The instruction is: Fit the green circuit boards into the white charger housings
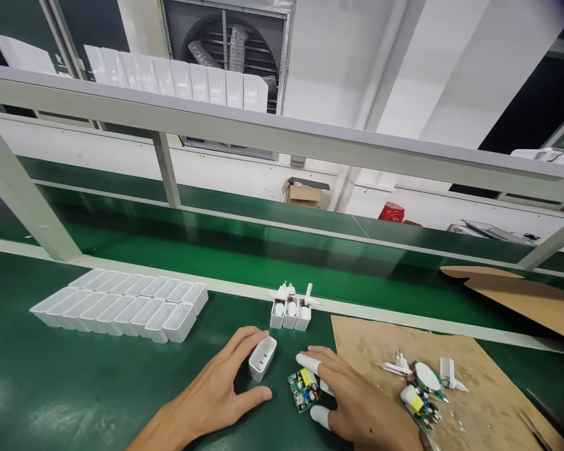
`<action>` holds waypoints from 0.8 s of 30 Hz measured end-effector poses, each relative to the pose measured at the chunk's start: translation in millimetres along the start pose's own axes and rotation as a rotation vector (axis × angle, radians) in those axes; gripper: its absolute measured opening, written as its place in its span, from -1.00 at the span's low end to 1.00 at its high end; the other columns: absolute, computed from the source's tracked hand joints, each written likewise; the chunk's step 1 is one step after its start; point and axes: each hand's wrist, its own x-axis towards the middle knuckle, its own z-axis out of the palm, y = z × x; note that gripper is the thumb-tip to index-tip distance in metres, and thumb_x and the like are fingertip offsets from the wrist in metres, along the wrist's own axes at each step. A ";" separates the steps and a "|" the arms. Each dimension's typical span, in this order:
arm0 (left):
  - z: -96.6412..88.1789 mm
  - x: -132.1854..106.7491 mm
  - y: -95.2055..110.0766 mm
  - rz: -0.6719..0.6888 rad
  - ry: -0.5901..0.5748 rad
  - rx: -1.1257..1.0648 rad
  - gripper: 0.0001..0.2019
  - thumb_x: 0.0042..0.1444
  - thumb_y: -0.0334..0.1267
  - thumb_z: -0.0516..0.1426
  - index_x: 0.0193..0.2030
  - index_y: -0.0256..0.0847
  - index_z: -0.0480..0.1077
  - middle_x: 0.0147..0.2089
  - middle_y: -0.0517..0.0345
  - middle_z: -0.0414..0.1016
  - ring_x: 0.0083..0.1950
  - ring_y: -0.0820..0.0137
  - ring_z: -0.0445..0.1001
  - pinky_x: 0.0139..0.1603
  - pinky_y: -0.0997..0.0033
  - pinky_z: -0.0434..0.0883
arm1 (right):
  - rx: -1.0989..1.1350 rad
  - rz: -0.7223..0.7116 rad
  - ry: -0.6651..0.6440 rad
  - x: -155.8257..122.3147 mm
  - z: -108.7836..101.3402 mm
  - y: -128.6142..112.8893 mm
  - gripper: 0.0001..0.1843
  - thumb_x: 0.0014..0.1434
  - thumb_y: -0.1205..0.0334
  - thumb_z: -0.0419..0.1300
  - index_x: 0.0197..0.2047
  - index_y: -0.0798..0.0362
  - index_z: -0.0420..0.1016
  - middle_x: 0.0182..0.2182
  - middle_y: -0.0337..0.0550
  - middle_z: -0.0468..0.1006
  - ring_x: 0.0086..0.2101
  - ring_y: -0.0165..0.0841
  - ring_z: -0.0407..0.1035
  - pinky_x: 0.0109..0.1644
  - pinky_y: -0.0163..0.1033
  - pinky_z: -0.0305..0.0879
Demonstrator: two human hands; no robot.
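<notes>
Close to the middle of the bench stands a small white plastic case (262, 358), its open top showing slots inside. My left hand (220, 379) is beside it, fingertips at the case's far left edge and thumb stretched out apart from it. White finger cots cover several fingertips of my right hand (345, 391). Those fingers curl around a green circuit board (304, 389) with a yellow component; a white part is partly hidden under the hand. Just beyond stand three white cases (290, 314) holding white parts, with plug pieces at their tops.
Two rows of white cases (122, 307) stand at left. On the brown cardboard sheet (371, 351) at right lie a wired circuit board assembly (423, 391) and tweezers (533, 429). A metal rail (282, 134) crosses above the bench, beyond which runs a green belt (244, 257).
</notes>
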 end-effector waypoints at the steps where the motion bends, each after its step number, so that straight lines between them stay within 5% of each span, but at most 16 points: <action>1: -0.6 0.1 0.0 -0.005 -0.010 0.001 -0.27 0.31 -0.14 0.30 0.51 0.31 0.08 0.52 0.15 0.13 0.43 0.08 0.36 0.37 0.12 0.50 | 0.011 0.041 -0.008 -2.4 2.1 5.5 -0.06 0.21 0.32 0.30 0.59 -0.13 0.11 0.57 -0.09 0.05 0.53 -0.03 -0.09 0.61 0.21 -0.05; 7: -4.8 0.5 0.3 -0.058 -0.062 -0.007 -0.23 0.32 -0.13 0.28 0.54 0.32 0.02 0.55 0.13 0.09 0.45 0.04 0.32 0.43 0.01 0.44 | 0.030 -0.036 0.070 -6.0 8.4 19.5 -0.19 0.27 0.30 0.23 0.54 -0.27 0.20 0.44 -0.08 0.27 0.41 -0.08 0.19 0.52 0.12 0.21; 11: -2.9 0.3 -0.8 -0.069 -0.068 -0.033 -0.18 0.32 -0.11 0.25 0.57 0.33 -0.08 0.54 0.08 0.09 0.21 0.12 0.48 0.27 0.02 0.54 | 0.091 -0.146 0.200 -1.5 7.4 11.6 -0.29 0.25 0.29 0.26 0.44 -0.23 0.31 0.26 -0.05 0.43 0.19 -0.11 0.43 0.28 0.00 0.48; 16: 7.4 -0.8 0.4 -0.117 -0.088 -0.044 -0.19 0.29 -0.16 0.22 0.58 0.29 -0.06 0.17 0.11 0.45 -0.06 0.18 0.50 0.06 0.03 0.58 | 0.133 -0.275 0.427 3.9 6.6 -2.9 -0.31 0.23 0.33 0.25 0.38 -0.27 0.29 0.21 -0.06 0.44 0.16 -0.06 0.43 0.24 0.03 0.51; 19: 15.4 0.0 3.7 -0.033 -0.013 -0.061 -0.25 0.27 -0.26 0.24 0.51 0.29 0.08 0.22 0.13 0.44 0.14 0.09 0.47 0.22 -0.07 0.51 | 0.152 -0.362 0.575 5.9 12.3 -11.0 -0.30 0.33 0.30 0.22 0.45 -0.32 0.20 0.22 -0.03 0.39 0.15 -0.09 0.44 0.16 -0.05 0.57; 24: 22.8 1.4 9.7 0.190 0.113 -0.060 -0.22 0.27 -0.47 0.22 0.51 0.26 0.09 0.37 0.14 0.34 0.39 0.09 0.28 0.44 -0.06 0.35 | 0.029 -0.517 0.803 6.1 21.2 -30.4 -0.44 0.44 0.37 0.14 0.45 0.04 0.25 0.18 0.12 0.43 0.14 -0.13 0.45 0.16 -0.13 0.56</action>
